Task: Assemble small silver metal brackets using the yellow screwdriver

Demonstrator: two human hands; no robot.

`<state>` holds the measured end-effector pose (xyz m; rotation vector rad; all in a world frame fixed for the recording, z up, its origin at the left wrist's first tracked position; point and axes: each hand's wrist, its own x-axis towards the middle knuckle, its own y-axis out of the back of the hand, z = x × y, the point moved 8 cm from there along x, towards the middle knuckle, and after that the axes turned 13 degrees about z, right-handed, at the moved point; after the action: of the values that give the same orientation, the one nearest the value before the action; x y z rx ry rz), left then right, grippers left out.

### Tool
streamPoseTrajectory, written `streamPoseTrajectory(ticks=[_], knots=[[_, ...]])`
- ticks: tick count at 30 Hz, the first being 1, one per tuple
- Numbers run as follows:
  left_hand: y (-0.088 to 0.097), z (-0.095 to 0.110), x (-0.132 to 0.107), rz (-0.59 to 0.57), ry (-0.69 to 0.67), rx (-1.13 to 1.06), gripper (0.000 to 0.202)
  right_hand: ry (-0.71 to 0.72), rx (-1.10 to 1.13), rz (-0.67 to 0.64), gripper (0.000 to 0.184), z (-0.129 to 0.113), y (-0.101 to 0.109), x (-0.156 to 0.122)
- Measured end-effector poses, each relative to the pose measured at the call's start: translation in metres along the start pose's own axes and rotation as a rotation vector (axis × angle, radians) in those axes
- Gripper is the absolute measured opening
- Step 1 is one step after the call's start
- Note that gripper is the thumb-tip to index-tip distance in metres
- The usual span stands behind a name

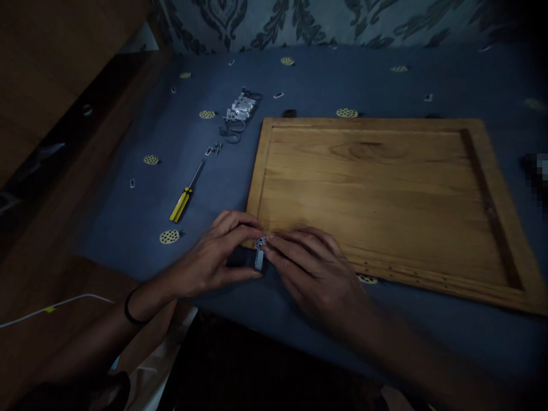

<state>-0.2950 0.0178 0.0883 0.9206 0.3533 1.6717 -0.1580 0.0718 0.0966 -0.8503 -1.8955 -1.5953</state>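
Observation:
A small metal cabinet hinge [259, 260] is at the near left corner of the framed wooden panel [363, 188]. My left hand [214, 257] holds it, with the index finger at its upper end and the thumb at its lower end. From the other side, the bent fingertips of my right hand [314, 268] press on the hinge's upper part. The fingers partly cover the hinge, so how it sits against the panel's edge is hidden. To the left of my hands lies a screwdriver [181, 204] with a yellow handle, its shaft pointing away from me.
Past the screwdriver's tip are a few small screws [217, 149]. Behind them is a pile of metal hinges [242, 108]. A blue patterned cloth [141, 217] covers the surface up to the wallpapered wall [274, 25]. Wooden furniture [55, 68] borders the left side.

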Motion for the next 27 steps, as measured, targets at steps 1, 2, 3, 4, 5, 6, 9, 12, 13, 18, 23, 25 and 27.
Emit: streamPoseTrajectory(ticks=[1, 2, 3, 4, 5, 6, 9, 12, 13, 18, 23, 25, 27], knots=[[-0.0001, -0.0002, -0.0002, 0.001, 0.000, 0.001, 0.046, 0.002, -0.005, 0.005, 0.025, -0.0003, 0.0004, 0.0001], [-0.0004, -0.0005, -0.0004, 0.001, 0.003, 0.002, 0.046, 0.002, -0.010, 0.012, 0.025, -0.0004, 0.0008, 0.0001], [-0.0006, -0.0008, -0.0006, -0.001, 0.005, 0.004, 0.046, 0.002, -0.014, 0.018, 0.026, -0.0004, 0.0010, -0.0001], [-0.0007, -0.0007, -0.0008, -0.002, 0.005, 0.006, 0.046, 0.005, -0.015, 0.020, 0.026, -0.0006, 0.0011, -0.0004], [-0.0008, -0.0006, -0.0010, -0.003, 0.005, 0.007, 0.046, 0.007, -0.014, 0.017, 0.025, -0.0006, 0.0008, -0.0007], [-0.0006, -0.0004, -0.0011, -0.002, 0.004, 0.008, 0.046, 0.009, -0.011, 0.014, 0.025, -0.0006, 0.0006, -0.0011], [0.0008, 0.0005, -0.0009, 0.008, 0.004, -0.006, 0.050, 0.018, -0.001, -0.008, 0.024, -0.0005, -0.0008, -0.0019], [0.0018, 0.0009, -0.0009, 0.010, 0.012, -0.024, 0.055, 0.014, -0.005, -0.018, 0.023, 0.0001, -0.0014, -0.0018], [0.0020, 0.0011, -0.0010, 0.011, 0.011, -0.026, 0.055, 0.010, -0.008, -0.017, 0.023, 0.0003, -0.0014, -0.0016], [0.0014, 0.0009, -0.0016, 0.009, 0.002, -0.016, 0.049, 0.012, -0.004, 0.000, 0.025, -0.0007, -0.0003, -0.0006], [0.0012, -0.0011, -0.0011, 0.023, 0.004, -0.032, 0.047, 0.009, 0.007, -0.003, 0.023, -0.0004, -0.0011, -0.0011], [0.0013, -0.0023, -0.0008, 0.030, 0.012, -0.048, 0.048, 0.006, 0.017, -0.001, 0.023, -0.0002, -0.0012, -0.0014], [0.0014, -0.0033, -0.0007, 0.032, 0.022, -0.057, 0.048, 0.003, 0.015, 0.005, 0.022, 0.0001, -0.0007, -0.0016]])
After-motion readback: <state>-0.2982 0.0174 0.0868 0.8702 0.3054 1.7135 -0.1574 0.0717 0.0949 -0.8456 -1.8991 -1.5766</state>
